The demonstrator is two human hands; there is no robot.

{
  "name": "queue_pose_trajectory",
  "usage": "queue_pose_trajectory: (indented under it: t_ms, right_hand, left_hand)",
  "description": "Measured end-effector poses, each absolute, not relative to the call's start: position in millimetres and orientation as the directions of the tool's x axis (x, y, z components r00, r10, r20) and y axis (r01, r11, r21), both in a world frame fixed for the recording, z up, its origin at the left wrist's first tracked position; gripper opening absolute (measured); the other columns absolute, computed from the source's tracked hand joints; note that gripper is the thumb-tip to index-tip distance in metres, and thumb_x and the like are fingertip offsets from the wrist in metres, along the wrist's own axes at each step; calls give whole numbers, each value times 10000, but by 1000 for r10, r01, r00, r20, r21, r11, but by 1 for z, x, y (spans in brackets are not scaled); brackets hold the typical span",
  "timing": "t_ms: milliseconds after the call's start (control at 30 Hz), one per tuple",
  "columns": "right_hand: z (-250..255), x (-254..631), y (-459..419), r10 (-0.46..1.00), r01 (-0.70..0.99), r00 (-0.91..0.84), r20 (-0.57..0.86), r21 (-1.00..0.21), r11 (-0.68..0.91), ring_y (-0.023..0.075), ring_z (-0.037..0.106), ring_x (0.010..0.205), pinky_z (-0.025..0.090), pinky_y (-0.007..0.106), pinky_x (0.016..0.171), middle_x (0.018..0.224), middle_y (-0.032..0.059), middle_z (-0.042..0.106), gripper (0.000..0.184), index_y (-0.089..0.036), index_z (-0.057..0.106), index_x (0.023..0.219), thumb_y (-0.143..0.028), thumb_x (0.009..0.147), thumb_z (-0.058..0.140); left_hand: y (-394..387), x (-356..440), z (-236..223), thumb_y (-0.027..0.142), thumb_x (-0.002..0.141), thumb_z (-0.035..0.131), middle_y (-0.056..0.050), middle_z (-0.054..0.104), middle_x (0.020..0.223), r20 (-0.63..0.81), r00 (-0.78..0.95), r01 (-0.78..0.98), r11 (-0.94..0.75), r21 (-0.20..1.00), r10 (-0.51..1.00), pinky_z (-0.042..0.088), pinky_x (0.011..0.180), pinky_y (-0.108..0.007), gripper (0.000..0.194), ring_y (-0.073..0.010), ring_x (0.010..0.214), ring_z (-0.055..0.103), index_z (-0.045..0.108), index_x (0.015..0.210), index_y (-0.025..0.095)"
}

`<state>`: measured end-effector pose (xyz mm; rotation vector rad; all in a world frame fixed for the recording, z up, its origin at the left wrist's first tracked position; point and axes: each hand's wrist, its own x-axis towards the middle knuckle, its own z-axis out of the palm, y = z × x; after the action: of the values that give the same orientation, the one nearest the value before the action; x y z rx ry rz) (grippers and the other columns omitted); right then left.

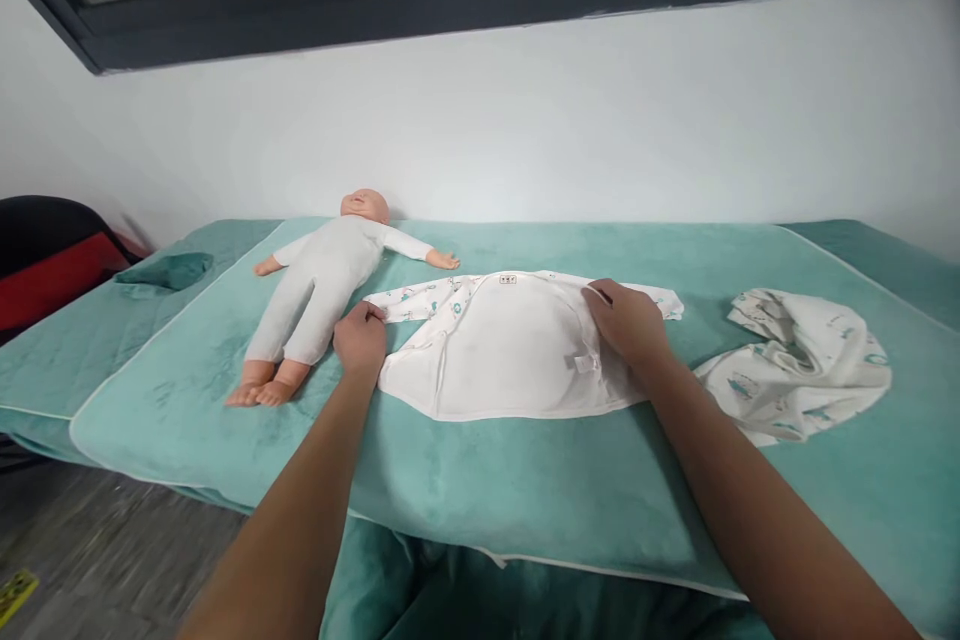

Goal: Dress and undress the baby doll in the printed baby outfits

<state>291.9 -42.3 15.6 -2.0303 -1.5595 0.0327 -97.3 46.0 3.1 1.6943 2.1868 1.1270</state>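
Observation:
A white baby shirt (517, 350) with a small teal print on its sleeves lies spread open on the green bed cover, its plain inner side facing up. My left hand (361, 338) is closed at the end of the left sleeve, fingers pinching the cuff. On the other side my right hand (628, 320) is closed over the shirt's right front edge near the sleeve, thumb and fingers together on the cloth. A baby doll (322, 270) in a white body suit lies on its back just left of my left hand, arms spread.
A crumpled white printed cloth (806, 370) lies on the right of the green bed cover (525, 490). The white wall and a dark window frame (300, 5) rise behind the bed. A black and red object (60, 265) stands at the far left.

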Motion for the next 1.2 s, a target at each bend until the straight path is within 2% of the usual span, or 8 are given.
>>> queue_pose_trajectory:
  t_ms: [133, 233, 400, 567, 667, 833, 1033, 1200]
  right_hand:
    - [20, 312, -26, 830, 730, 478, 286, -656, -194, 241, 635, 833, 428, 330, 723, 917, 79, 738, 355, -199, 708, 967, -468, 891, 488]
    - [17, 328, -16, 821, 659, 540, 185, -700, -276, 238, 635, 807, 440, 332, 722, 930, 83, 741, 349, -183, 704, 1042, -418, 827, 563]
    - [13, 329, -23, 804, 771, 517, 293, -567, -290, 285, 636, 960, 468, 394, 820, 1084, 95, 723, 373, -214, 658, 1180, -294, 834, 542]
    - [14, 300, -39, 799, 915, 219, 560, -401, 31, 300, 590, 1124, 459, 436, 954, 1193, 143, 672, 327, -185, 655, 1154, -230, 918, 433]
    - [6, 288, -38, 878, 891, 73, 474, -427, 156, 262, 620, 1090, 469, 401, 972, 1177, 98, 697, 324, -210, 652, 1151, -280, 960, 400]
    - [-11, 291, -27, 948, 902, 93, 303, -428, 49, 279, 589, 1199, 442, 427, 1040, 1317, 125, 651, 418, -180, 593, 1294, -361, 980, 383]
    - [-20, 288, -23, 957, 963, -55, 286, -236, 126, 305, 420, 1397, 313, 466, 1156, 1501, 166, 494, 518, -119, 523, 1388, -415, 977, 411]
    - [-16, 284, -25, 935, 953, 38, 353, -295, 72, 300, 517, 1268, 382, 461, 1084, 1381, 144, 590, 452, -176, 550, 1326, -433, 974, 427]
  left_hand:
    - [46, -96, 4, 161, 744, 481, -33, 703, 751, 315, -348, 770, 77, 633, 883, 390, 678, -304, 208, -225, 776, 617, 682, 740, 215]
    - [46, -96, 5, 155, 736, 477, -35, 704, 754, 313, -354, 772, 86, 630, 881, 390, 662, -305, 216, -226, 759, 615, 684, 745, 214]
    - [47, -95, 5, 164, 732, 481, -38, 702, 756, 309, -361, 771, 95, 629, 880, 387, 649, -310, 210, -230, 755, 611, 684, 744, 214]
    - [47, -96, 5, 183, 727, 496, -39, 698, 745, 313, -361, 767, 89, 635, 879, 386, 643, -311, 188, -231, 748, 608, 682, 736, 213]
    - [47, -96, 5, 184, 725, 490, -37, 697, 745, 317, -356, 763, 78, 642, 879, 390, 649, -309, 187, -227, 746, 607, 675, 728, 212]
    - [46, -97, 3, 189, 716, 495, -29, 686, 733, 324, -347, 749, 53, 661, 880, 400, 676, -310, 173, -227, 768, 613, 665, 717, 217]
    - [44, -98, 5, 173, 691, 468, -26, 671, 717, 322, -345, 705, 17, 709, 882, 424, 722, -328, 189, -224, 764, 606, 652, 705, 209]
    - [29, -96, 12, 177, 708, 440, -12, 679, 743, 308, -256, 633, -81, 770, 916, 479, 759, -304, 230, -192, 768, 627, 658, 783, 193]
